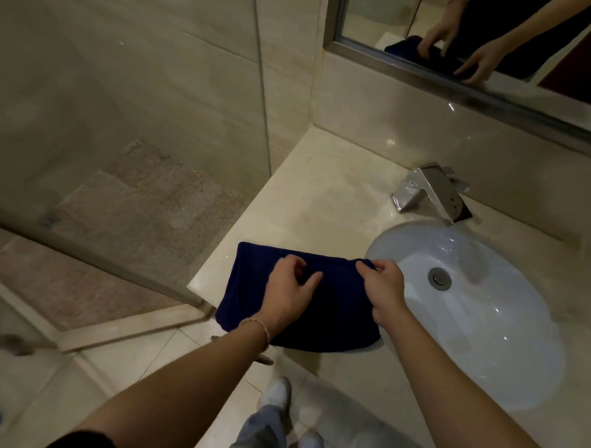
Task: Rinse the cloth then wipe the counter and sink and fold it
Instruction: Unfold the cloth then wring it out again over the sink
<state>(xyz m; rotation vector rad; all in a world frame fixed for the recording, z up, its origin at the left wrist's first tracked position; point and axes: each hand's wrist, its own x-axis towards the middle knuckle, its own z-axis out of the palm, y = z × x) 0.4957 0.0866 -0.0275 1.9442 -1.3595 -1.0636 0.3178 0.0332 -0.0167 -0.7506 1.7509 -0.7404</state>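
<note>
A dark blue cloth [251, 283] lies flat on the beige stone counter [315, 197], just left of the white oval sink [479, 320], with its near edge hanging over the counter's front. My left hand [287, 291] rests on the middle of the cloth with curled fingers, pressing it down. Pinching the cloth's far right corner by the sink rim is my right hand [386, 285].
A chrome faucet [431, 192] stands behind the sink, and a drain [439, 278] sits in the basin. A mirror [481, 39] on the back wall reflects my hands. Left of the counter is a glass shower panel [121, 148]. My feet stand on the tiled floor [145, 369].
</note>
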